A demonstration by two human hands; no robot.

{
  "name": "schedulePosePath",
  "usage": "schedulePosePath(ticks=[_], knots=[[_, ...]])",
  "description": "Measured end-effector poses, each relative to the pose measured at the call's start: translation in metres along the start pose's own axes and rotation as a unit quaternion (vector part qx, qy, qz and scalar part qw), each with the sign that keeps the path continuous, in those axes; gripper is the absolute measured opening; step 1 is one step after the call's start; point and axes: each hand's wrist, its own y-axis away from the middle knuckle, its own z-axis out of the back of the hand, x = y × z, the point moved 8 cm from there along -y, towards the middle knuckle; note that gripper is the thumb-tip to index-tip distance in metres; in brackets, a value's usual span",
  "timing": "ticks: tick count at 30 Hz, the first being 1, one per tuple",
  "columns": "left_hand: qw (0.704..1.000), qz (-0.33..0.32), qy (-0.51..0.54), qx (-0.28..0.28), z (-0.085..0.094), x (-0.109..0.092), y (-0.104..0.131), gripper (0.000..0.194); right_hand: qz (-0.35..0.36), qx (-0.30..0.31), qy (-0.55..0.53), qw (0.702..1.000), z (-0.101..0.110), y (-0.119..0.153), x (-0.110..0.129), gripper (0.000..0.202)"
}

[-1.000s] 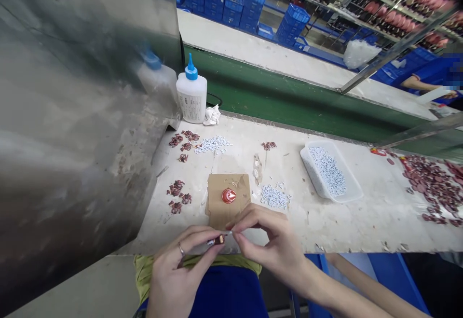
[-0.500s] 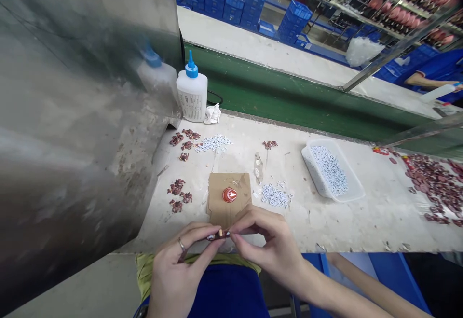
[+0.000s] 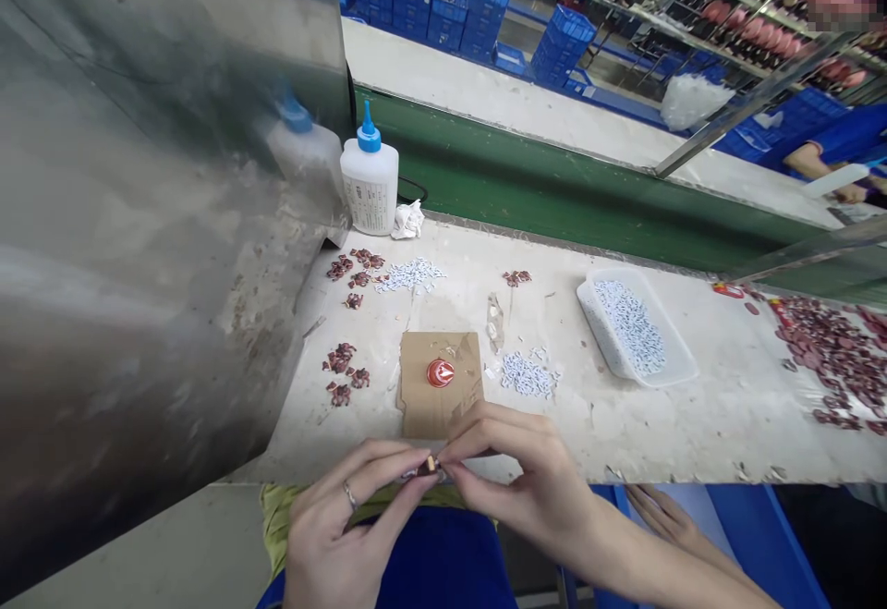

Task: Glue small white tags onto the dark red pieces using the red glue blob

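Over the table's front edge, my left hand point(image 3: 350, 507), with a ring on one finger, pinches a small dark brown part point(image 3: 428, 467) that has a tan patch. My right hand point(image 3: 516, 461) is closed in a pinch against the right end of this part; what its fingertips hold is hidden. Just beyond them lies a piece of cardboard point(image 3: 419, 406) bearing a red round cap point(image 3: 440, 372) with a white mark. To its right is a loose pile of tiny white-blue pieces point(image 3: 528, 375). Small clusters of brown parts point(image 3: 339, 358) lie on the left.
A white bottle with blue nozzle point(image 3: 370, 186) stands at the back left beside crumpled tissue point(image 3: 407, 220). A clear tub point(image 3: 683, 364) holds more tiny pieces. Many brown parts point(image 3: 824, 341) lie far right. A metal panel point(image 3: 159, 221) borders the left. Another person's hand point(image 3: 665, 512) rests below right.
Both hands have dropped slightly toward me, and the brown part has turned and moved a little right. Another person's hand has come into view below the table edge at right.
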Motion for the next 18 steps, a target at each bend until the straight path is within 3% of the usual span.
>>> schedulePosePath(ticks=[4,7,9,11,14,18], knots=[[1.0,-0.005,-0.016,0.01,0.001,-0.003,0.006,0.03,0.056,0.031,0.086,0.994,-0.004,0.005,0.014,0.011],[1.0,0.0,-0.003,0.009,0.001,-0.007,0.005,0.03,0.152,0.052,0.212,0.964,-0.008,0.014,0.036,0.021],[1.0,-0.003,0.01,0.004,0.001,-0.012,0.001,0.03,0.172,0.046,0.243,0.954,-0.005,0.016,0.043,0.023],[1.0,-0.011,0.021,-0.007,0.003,-0.017,-0.004,0.03,0.154,0.025,0.207,0.966,0.002,0.014,0.044,0.021],[0.999,-0.022,0.027,-0.019,0.006,-0.02,-0.01,0.028,0.077,-0.016,0.06,0.995,0.012,0.007,0.029,0.025],[0.999,-0.012,0.022,-0.038,0.008,-0.017,-0.006,0.031,0.013,-0.037,-0.056,0.998,0.009,0.002,0.016,0.033]])
